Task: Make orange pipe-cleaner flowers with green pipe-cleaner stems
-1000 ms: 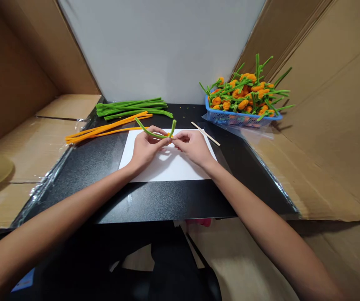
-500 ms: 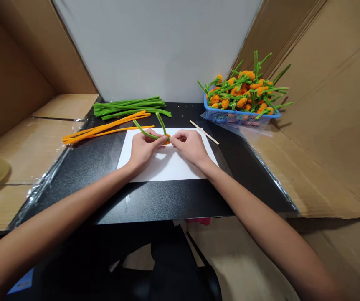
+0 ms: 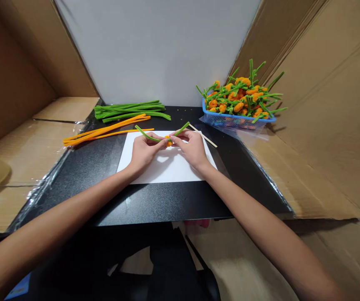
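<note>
Pinching a small orange-and-green fuzzy piece (image 3: 169, 143) above a white sheet (image 3: 173, 169) on the black bench (image 3: 167, 205), the left hand (image 3: 144, 151) and right hand (image 3: 194, 151) have thumb and fingers pressed together on its two sides; its green ends slant up and outward; a pale stick (image 3: 207, 140) lies just beside the right hand; farther off at left lie orange strips (image 3: 87, 136), with green strips (image 3: 126, 110) behind them; at far right stands a blue basket (image 3: 241, 120), heaped with orange-and-green pieces (image 3: 239, 106).

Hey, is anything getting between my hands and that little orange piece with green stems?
Nothing visible: your left hand and right hand both pinch the orange-and-green piece over the white paper. The thin stick lies off to the right.
</note>
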{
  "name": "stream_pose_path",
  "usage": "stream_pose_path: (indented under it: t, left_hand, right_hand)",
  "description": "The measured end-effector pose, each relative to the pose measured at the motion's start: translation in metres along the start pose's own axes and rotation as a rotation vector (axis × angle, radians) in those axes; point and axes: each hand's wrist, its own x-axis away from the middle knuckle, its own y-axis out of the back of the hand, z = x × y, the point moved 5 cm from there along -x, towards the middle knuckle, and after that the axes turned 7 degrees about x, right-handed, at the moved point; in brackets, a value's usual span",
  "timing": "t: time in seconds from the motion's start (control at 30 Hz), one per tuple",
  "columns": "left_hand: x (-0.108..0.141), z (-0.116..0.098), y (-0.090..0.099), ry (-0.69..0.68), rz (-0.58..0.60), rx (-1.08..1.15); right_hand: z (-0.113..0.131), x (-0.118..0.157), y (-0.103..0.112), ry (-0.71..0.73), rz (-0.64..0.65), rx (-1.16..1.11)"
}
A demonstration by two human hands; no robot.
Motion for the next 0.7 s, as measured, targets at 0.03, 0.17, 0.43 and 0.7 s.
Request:
stream_pose_path:
  t: [0.03, 0.17, 0.43, 0.7]
  left_hand:
    - [0.0, 0.001, 0.0, 0.005, -0.005, 0.009]
    - [-0.001, 0.005, 0.0, 0.008, -0.003, 0.041]
    - [0.002, -0.007, -0.006, -0.065, 0.129, -0.132]
    - [0.001, -0.029, -0.006, -0.513, 0.511, -0.633]
  right_hand:
    - [-0.001, 0.0, 0.0, -0.004, -0.02, 0.018]
    - [0.001, 0.002, 0.001, 0.026, -0.065, 0.07]
    - [-0.01, -0.001, -0.002, -0.123, 0.08, -0.25]
    - [0.0, -0.006, 0.009, -0.074, 0.242, -0.116]
